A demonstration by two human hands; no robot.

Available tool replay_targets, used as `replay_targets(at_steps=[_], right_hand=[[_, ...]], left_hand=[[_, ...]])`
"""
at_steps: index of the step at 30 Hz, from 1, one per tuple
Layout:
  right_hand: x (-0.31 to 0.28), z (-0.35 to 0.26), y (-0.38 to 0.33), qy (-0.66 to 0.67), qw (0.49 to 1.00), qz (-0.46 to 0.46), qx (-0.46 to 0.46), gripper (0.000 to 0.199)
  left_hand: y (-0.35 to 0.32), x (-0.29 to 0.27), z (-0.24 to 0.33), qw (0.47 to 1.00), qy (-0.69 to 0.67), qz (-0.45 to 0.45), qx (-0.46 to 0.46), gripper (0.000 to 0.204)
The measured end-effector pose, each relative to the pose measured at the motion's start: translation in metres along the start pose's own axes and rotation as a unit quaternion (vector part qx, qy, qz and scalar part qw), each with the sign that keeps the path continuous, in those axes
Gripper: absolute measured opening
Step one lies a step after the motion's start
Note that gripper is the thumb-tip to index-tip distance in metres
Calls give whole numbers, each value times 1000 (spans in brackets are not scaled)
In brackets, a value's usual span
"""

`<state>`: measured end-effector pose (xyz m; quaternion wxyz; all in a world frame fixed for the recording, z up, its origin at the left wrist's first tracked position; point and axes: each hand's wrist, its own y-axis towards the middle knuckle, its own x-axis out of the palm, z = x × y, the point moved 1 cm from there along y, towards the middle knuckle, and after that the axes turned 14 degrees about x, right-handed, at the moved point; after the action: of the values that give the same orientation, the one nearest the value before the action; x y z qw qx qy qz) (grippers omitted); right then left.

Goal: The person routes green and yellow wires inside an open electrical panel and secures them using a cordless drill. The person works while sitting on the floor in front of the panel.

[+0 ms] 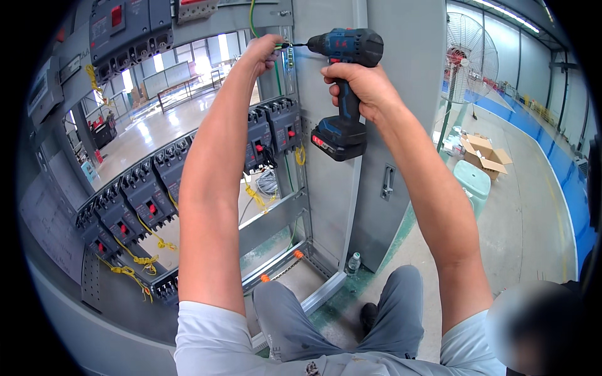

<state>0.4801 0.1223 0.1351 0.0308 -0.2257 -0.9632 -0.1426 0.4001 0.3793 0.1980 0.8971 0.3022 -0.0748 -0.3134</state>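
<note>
My right hand (364, 88) is wrapped round the handle of a blue-and-black cordless drill (345, 47), held level with its bit (300, 45) pointing left. My left hand (266, 55) is closed in a pinch at the bit's tip, beside the cabinet's upright metal rail (290, 66). A green-and-yellow wire (253, 15) runs down from above into the left fingers. A small dark piece shows between those fingertips and the bit; its details are too small to make out.
Rows of dark circuit breakers (147, 203) with red switches and tied yellow wires (144, 260) fill the cabinet frame on the left. A grey door (389, 182) stands at right. Behind it are a fan (461, 59), a green stool (471, 182) and a cardboard box (483, 153). A bottle (354, 262) stands low down.
</note>
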Motion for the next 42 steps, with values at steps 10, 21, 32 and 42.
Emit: replay_targets(at_steps=[10,21,32,42], right_hand=[[-1,3,0,15,1000,-2,-8,17],[1,2,-1,19,1000,-6,-11,16],[2,2,0,15,1000,-5,-17,15],[2,3,2,22,999,5,-22,12]], left_hand=[[7,4,-4,994,-106,30,-23,23],[15,6,-7,984,-167,64,-24,23],[4,8,-6,987,-152,56,-20,20],[-3,10,-1,994,-96,45,-33,21]])
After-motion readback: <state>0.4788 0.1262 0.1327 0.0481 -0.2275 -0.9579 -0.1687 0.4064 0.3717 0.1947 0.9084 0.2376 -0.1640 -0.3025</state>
